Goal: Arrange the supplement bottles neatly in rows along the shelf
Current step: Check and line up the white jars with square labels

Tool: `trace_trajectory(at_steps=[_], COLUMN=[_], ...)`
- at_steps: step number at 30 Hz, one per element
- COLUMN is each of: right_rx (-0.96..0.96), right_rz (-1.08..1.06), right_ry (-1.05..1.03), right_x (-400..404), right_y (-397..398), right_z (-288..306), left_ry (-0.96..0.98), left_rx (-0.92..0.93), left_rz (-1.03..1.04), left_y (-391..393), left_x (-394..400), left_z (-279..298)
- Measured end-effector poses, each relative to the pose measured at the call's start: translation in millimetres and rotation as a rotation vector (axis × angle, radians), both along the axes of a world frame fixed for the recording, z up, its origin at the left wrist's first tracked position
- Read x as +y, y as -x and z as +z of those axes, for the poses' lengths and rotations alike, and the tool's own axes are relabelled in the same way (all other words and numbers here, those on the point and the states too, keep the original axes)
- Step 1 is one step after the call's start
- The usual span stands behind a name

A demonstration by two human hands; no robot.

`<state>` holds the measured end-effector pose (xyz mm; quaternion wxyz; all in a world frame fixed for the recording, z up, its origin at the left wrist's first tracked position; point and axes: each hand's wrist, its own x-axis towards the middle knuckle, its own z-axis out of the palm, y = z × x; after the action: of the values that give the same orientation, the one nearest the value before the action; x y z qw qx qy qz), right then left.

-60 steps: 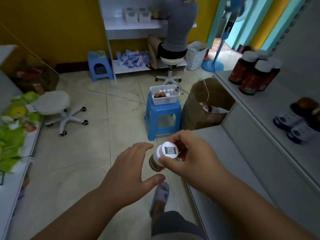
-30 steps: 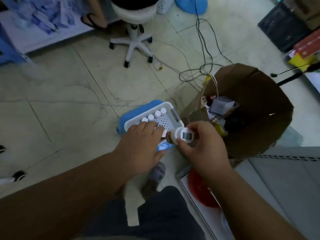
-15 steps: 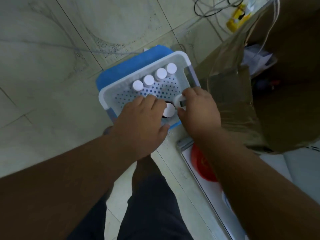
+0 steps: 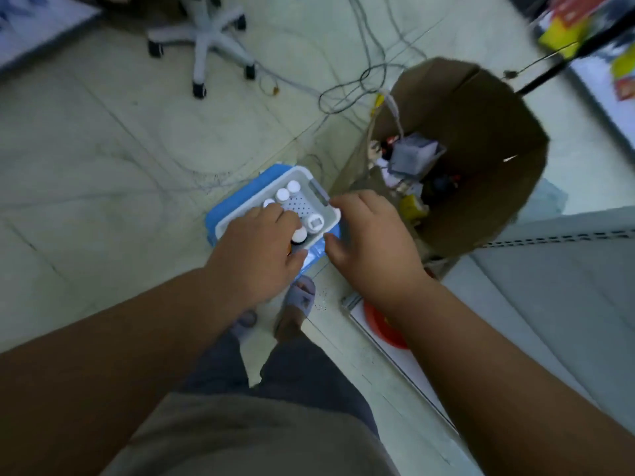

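A white basket (image 4: 318, 192) sits on a blue stool (image 4: 237, 197) on the tiled floor. Three white-capped bottles (image 4: 282, 194) stand in a row along the basket's 10 o'clock wall; a fourth bottle (image 4: 316, 222), its cap bearing a square label, stands at the basket's 5 o'clock corner. A fifth, brown with a white cap (image 4: 298, 236), shows under the left hand (image 4: 256, 254), whose fingers curl down into the basket over it; whether they grip it I cannot tell. The right hand (image 4: 369, 242) hovers just beside the basket at 3 o'clock, fingers loosely spread and holding nothing. One open cardboard box (image 4: 481, 132) stands at 2 o'clock of the basket. One wheeled stool base (image 4: 206, 39) stands at 11 o'clock.
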<state>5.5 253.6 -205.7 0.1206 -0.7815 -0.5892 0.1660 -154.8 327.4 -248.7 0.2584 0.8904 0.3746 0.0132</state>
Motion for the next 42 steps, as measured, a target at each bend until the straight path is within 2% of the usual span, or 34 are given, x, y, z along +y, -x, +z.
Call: trace_trajectory(at_steps=[3, 7, 13, 19, 23, 28, 35, 42], right_rx=[-0.036, -0.077, -0.213, -0.369, -0.445, -0.446, -0.402, -0.392], right_rz=[-0.122, -0.423, -0.773, -1.088, -1.26, -1.419, -1.5, -1.585], right_ry=[-0.126, -0.287, -0.461, -0.599, -0.553, -0.589, -0.627, -0.507], right_x=[-47.1, -137.9, -303.4, -520.4, -678.1, -817.7, -945.4, -1074.6], right_y=[21.2, 44.5, 66.3, 94.7, 108.1, 104.0, 12.3, -111.1], right_z=[76.9, 155.4, 225.7, 245.4, 265.7, 299.2, 284.5, 289.4], left_ry=[-0.044, -0.016, -0.084, -0.146, -0.023, 0.026, 0.036, 0.074], left_rx=[-0.11, -0.22, -0.321, -0.389, -0.378, -0.427, -0.397, -0.379], left_rz=[-0.075, -0.298, -0.675, -0.999, -1.157, -1.337, -1.374, -1.396], left_y=[-1.1, -25.5, -72.3, -94.2, -107.9, -128.5, -216.6, -351.5], left_x=[-17.4, -64.5, -210.2, -417.9, -577.0, -738.6, -870.4, -1001.0], left_z=[56.9, 119.2, 203.1, 221.2, 222.3, 245.7, 241.4, 238.4])
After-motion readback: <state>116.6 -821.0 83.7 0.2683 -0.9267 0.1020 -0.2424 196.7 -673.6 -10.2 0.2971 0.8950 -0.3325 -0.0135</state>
